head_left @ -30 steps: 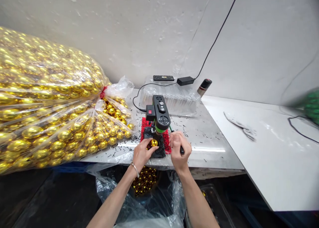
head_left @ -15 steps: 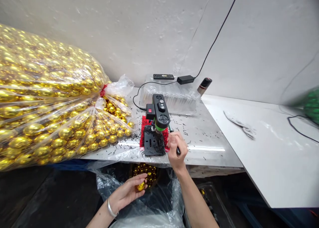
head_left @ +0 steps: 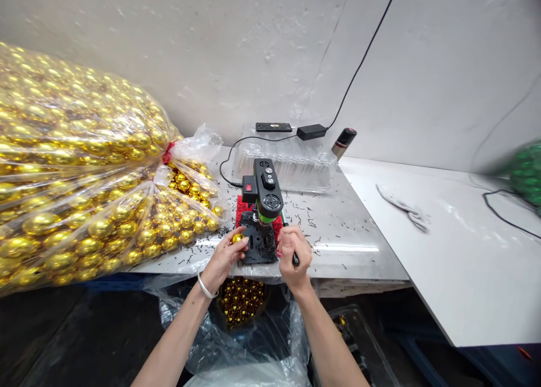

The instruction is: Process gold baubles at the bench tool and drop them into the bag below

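Observation:
My left hand (head_left: 224, 258) holds a gold ball (head_left: 237, 238) between thumb and fingers at the left front of the black base plate (head_left: 258, 246). That plate belongs to a small black drill-like machine (head_left: 269, 191) with a green ring, standing on a red mat (head_left: 242, 208). Closed round the black-tipped lever (head_left: 295, 259) at the machine's right side is my right hand (head_left: 295, 256). Black shavings lie on the plate and around it. Below the table edge, more gold balls (head_left: 240, 302) sit in an open plastic bag (head_left: 194, 342).
A large clear bag of gold balls (head_left: 84, 207) fills the left side. Behind the machine are a clear plastic tray (head_left: 287, 167), a black remote (head_left: 274, 127), a power adapter (head_left: 311, 132) and a spray can (head_left: 344, 143). A whitish strap (head_left: 403, 208) lies on the right table.
My left hand has moved up from over the open bag to the base plate, carrying the gold ball. My right hand remains on the lever. The view has shifted slightly.

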Demonstrator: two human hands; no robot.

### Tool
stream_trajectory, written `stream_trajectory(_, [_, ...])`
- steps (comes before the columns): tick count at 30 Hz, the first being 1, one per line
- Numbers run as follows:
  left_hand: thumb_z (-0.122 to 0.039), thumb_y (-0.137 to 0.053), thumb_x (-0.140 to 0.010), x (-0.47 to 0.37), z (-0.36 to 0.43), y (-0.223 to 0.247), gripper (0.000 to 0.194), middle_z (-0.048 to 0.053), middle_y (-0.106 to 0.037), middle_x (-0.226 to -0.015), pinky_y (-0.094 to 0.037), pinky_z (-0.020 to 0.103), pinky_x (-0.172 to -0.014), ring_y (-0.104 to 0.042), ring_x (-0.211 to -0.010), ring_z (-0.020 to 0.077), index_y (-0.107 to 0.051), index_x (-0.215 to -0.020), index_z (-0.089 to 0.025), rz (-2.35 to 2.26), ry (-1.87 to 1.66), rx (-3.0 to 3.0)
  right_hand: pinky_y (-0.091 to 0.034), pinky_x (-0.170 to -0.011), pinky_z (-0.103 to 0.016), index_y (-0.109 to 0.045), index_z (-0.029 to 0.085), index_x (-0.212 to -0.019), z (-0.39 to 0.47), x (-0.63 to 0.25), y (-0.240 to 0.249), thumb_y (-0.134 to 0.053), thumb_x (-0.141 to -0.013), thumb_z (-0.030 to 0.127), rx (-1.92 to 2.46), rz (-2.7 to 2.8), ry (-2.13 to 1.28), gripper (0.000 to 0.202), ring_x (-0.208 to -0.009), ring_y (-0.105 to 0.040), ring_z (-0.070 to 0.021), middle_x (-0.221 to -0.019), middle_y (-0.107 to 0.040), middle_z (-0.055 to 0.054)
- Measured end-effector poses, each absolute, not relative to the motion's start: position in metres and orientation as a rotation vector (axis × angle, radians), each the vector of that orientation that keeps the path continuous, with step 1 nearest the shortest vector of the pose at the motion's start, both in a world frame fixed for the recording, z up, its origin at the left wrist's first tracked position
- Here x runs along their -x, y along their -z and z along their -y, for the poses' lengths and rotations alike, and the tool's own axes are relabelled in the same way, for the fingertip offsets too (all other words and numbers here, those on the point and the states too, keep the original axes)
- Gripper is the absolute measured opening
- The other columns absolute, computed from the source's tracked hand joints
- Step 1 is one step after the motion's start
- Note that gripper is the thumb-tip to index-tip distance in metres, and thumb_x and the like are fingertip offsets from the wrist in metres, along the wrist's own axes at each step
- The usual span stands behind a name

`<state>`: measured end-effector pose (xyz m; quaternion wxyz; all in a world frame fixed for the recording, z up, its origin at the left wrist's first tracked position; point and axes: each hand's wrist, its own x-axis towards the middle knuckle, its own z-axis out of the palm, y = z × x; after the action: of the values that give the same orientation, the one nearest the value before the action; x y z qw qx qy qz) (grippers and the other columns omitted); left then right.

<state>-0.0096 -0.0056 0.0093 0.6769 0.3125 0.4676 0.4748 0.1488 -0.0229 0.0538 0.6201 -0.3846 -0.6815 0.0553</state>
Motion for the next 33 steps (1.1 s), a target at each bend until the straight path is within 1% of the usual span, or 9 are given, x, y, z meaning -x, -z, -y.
stream_trajectory(4, [-0.041,-0.075,-0.064,0.001,-0.006,-0.006,0.064,-0.001,-0.061,-0.077,-0.047,0.024,-0.059,-0.058,-0.063,0.0102,-0.055,-0.120,-0.015,-1.135,-1.036,-0.901,-0.038,-0.055,-0.027,-0.043,0.020,-0.063,0.022,-0.150,-0.051,-0.037,-0.089,0.008,0.866,1.579,-0.118,0.029,-0.064,-0.049,-0.0127,-0.064,-0.048,-0.001])
stream_trajectory(8, [-0.045,-0.070,-0.068,-0.005,-0.016,0.011,0.050,0.005,-0.068,-0.091,-0.049,0.030,-0.073,-0.062,-0.078,0.0160,-0.062,-0.107,-0.014,-1.249,-1.055,-1.167,-0.039,-0.057,-0.026,-0.042,0.020,-0.065,0.020,-0.151,-0.050,-0.038,-0.088,0.007,0.833,1.601,-0.087,0.027,-0.066,-0.050,-0.0131,-0.060,-0.045,0.001])
stream_trajectory(10, [-0.043,-0.067,-0.073,-0.006,-0.019,0.019,0.043,0.007,-0.069,-0.097,-0.047,0.034,-0.084,-0.062,-0.088,0.0190,-0.065,-0.106,-0.015,-1.301,-1.042,-1.359,-0.039,-0.057,-0.026,-0.042,0.020,-0.066,0.019,-0.151,-0.049,-0.039,-0.088,0.006,0.822,1.611,-0.071,0.026,-0.067,-0.050,-0.0132,-0.059,-0.045,0.001])
stream_trajectory(13, [-0.040,-0.065,-0.078,-0.007,-0.019,0.026,0.038,0.006,-0.070,-0.094,-0.042,0.039,-0.091,-0.060,-0.093,0.0220,-0.068,-0.109,-0.019,-1.459,-0.999,-1.627,-0.040,-0.057,-0.027,-0.043,0.020,-0.067,0.019,-0.152,-0.047,-0.039,-0.088,0.007,0.823,1.618,-0.062,0.025,-0.067,-0.049,-0.0135,-0.060,-0.046,0.000])
stream_trajectory(16, [-0.039,-0.063,-0.081,-0.007,-0.017,0.027,0.035,0.006,-0.070,-0.095,-0.040,0.042,-0.093,-0.059,-0.095,0.0234,-0.067,-0.112,-0.023,-1.554,-0.970,-1.818,-0.040,-0.057,-0.027,-0.044,0.020,-0.067,0.020,-0.152,-0.048,-0.039,-0.087,0.007,0.828,1.631,-0.058,0.024,-0.066,-0.049,-0.0132,-0.061,-0.047,0.000])
stream_trajectory(21, [-0.036,-0.060,-0.085,-0.006,-0.015,0.026,0.032,0.009,-0.069,-0.110,-0.033,0.045,-0.099,-0.057,-0.103,0.0247,-0.064,-0.114,-0.022,-1.461,-0.910,-2.084,-0.040,-0.057,-0.027,-0.045,0.020,-0.068,0.021,-0.152,-0.048,-0.039,-0.087,0.006,0.831,1.622,-0.060,0.024,-0.066,-0.050,-0.0134,-0.062,-0.048,-0.001])
stream_trajectory(24, [-0.037,-0.059,-0.086,-0.007,-0.018,0.024,0.030,0.009,-0.069,-0.109,-0.029,0.047,-0.101,-0.056,-0.104,0.0255,-0.065,-0.110,-0.021,-1.459,-0.868,-2.178,-0.041,-0.057,-0.028,-0.045,0.021,-0.067,0.021,-0.152,-0.048,-0.039,-0.087,0.007,0.829,1.616,-0.060,0.025,-0.065,-0.050,-0.0141,-0.060,-0.048,0.000])
stream_trajectory(28, [-0.040,-0.054,-0.088,-0.010,-0.021,0.026,0.032,0.010,-0.066,-0.109,-0.033,0.045,-0.097,-0.054,-0.105,0.0263,-0.065,-0.110,-0.020,-1.520,-0.824,-2.193,-0.041,-0.057,-0.027,-0.045,0.021,-0.067,0.021,-0.152,-0.047,-0.039,-0.087,0.007,0.835,1.620,-0.064,0.025,-0.066,-0.051,-0.0143,-0.059,-0.048,0.000])
stream_trajectory(33, [-0.039,-0.056,-0.087,-0.012,-0.019,0.035,0.033,0.010,-0.063,-0.111,-0.035,0.043,-0.095,-0.052,-0.106,0.0259,-0.062,-0.114,-0.020,-1.541,-0.875,-2.171,-0.042,-0.057,-0.028,-0.046,0.021,-0.067,0.022,-0.152,-0.040,-0.039,-0.087,0.008,0.835,1.596,-0.087,0.024,-0.067,-0.052,-0.0145,-0.061,-0.049,0.000])
